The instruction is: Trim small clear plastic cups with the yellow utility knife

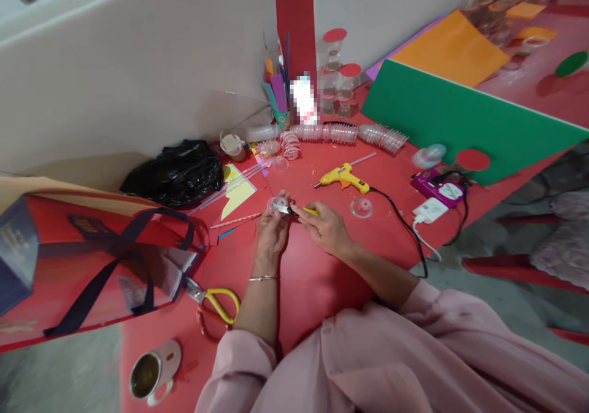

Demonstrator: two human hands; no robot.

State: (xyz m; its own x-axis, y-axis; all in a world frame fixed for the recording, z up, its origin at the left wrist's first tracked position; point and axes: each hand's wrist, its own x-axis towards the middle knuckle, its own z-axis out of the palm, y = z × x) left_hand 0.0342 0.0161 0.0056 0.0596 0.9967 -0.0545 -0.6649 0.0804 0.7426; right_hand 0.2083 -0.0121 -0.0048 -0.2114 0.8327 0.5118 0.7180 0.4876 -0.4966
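Observation:
My left hand (272, 232) is closed on a small clear plastic lid (270, 203), held up over the red table (317, 284). In my right hand (329, 229) is a yellow-handled utility knife (311, 211), fingers wrapped round it. Its silver blade lies against or just over the lid; exact contact is too small to tell. Beyond my hands rests a yellow hot glue gun (343, 178) with a clear glue stick in its back. Another round clear lid (361, 208) lies to the right of my right hand.
Rows of nested clear cups (324, 133) line the back. Left stand a red bag (105, 253), a black plastic bag (177, 173), scissors (221, 302) and a mug (156, 370). A green board (460, 118) and purple power strip (437, 186) are right, with cords trailing.

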